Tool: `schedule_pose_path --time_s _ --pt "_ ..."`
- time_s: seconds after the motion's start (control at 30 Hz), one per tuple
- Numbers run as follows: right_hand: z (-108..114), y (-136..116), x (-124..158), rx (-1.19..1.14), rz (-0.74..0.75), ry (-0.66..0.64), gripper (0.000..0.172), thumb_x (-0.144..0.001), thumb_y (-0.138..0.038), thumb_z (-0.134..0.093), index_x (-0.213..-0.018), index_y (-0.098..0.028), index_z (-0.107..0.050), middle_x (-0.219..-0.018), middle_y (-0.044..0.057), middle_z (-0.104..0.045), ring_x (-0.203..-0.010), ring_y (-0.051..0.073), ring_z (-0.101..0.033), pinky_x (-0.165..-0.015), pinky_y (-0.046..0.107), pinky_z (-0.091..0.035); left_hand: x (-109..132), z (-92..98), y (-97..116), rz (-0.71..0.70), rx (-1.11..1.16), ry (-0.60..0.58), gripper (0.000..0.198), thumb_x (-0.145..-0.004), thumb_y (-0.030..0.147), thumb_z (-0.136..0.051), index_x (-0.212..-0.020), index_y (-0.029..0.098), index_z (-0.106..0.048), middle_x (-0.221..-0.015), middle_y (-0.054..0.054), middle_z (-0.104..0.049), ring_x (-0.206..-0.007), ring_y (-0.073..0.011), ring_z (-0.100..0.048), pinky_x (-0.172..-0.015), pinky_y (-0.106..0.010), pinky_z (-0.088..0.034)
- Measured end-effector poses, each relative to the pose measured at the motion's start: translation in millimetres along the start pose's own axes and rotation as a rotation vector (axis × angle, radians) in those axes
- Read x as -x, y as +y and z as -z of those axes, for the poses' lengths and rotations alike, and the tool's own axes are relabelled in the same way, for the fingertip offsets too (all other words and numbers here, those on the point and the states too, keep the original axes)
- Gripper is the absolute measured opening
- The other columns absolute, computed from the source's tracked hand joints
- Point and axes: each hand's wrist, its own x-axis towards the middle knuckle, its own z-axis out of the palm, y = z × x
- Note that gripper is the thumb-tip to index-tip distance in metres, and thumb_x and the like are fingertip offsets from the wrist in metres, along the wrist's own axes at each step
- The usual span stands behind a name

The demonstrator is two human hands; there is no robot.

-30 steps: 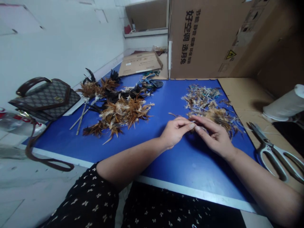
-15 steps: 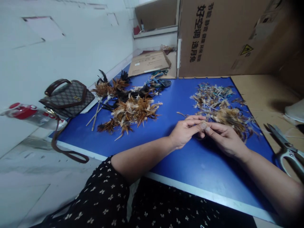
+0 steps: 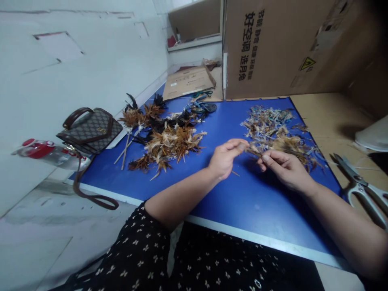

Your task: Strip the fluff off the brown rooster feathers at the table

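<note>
Between my two hands stretches a thin brownish feather (image 3: 254, 152), slightly blurred. My left hand (image 3: 226, 158) pinches its left end between thumb and fingers. The other end is in the closed fingertips of my right hand (image 3: 283, 167). Just behind my right hand lies a loose pile of tan and brown feathers (image 3: 287, 147), running back into bluish-grey ones (image 3: 266, 117). On the left, beyond my left forearm, lie bunches of brown and black feathers (image 3: 174, 143). A thin loose piece (image 3: 235, 173) rests on the blue table near my left wrist.
Large scissors (image 3: 359, 178) lie at the right on a tan surface. A patterned handbag (image 3: 93, 131) and a bottle with a red cap (image 3: 45, 150) are at the left. Tall cardboard (image 3: 273, 48) stands behind the blue table (image 3: 239, 210), with a flat cardboard box (image 3: 190, 83) beside it.
My hands have drawn apart from touching, and the feather now shows between them. My left hand has moved slightly left. The view has shifted a little.
</note>
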Motion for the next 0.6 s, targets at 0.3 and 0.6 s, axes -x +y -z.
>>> schedule_pose_path --time_s 0.3,0.6 --pt "29.7 24.5 -6.1 0.075 0.060 0.356 0.045 -0.102 -0.068 -0.077 -0.099 -0.024 -0.077 -0.088 0.004 -0.076 -0.082 0.019 -0.069 -0.085 0.035 -0.059 -21.5 19.5 28.9 0.081 0.198 0.239 0.008 -0.096 0.022 -0.085 -0.090 0.018 -0.082 -0.102 -0.004 -0.077 -0.100 -0.0158 -0.067 -0.092 -0.029 -0.046" --pt "33.4 31.1 -10.8 0.553 0.401 0.356 0.029 -0.104 -0.044 -0.075 -0.078 -0.030 -0.074 -0.099 0.008 -0.083 -0.096 0.030 -0.080 -0.106 0.056 -0.061 -19.9 18.8 21.8 0.125 0.171 0.241 0.014 -0.097 0.027 -0.086 -0.092 0.017 -0.078 -0.105 -0.007 -0.080 -0.103 -0.0187 -0.071 -0.102 -0.034 -0.048"
